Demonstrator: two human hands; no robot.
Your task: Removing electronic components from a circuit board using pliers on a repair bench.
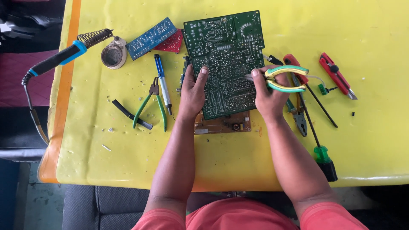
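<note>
Circuit board (226,59), green, solder side up, on yellow desk (238,149); long axis runs away from person, near end slightly right of far end. Left hand (192,94) grips board's left edge, thumb on top. Right hand (268,96) closed around yellow-green cutters (283,79), their nose pointing left onto board's right edge. Brown board (223,124) under near end. Green-handled pliers (150,104) lie left, screwdriver (317,145) right.

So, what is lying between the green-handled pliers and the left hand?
In the head view, only a blue-and-silver pen-shaped tool lies between the green pliers and the left hand; the rest is bare yellow table.
</note>
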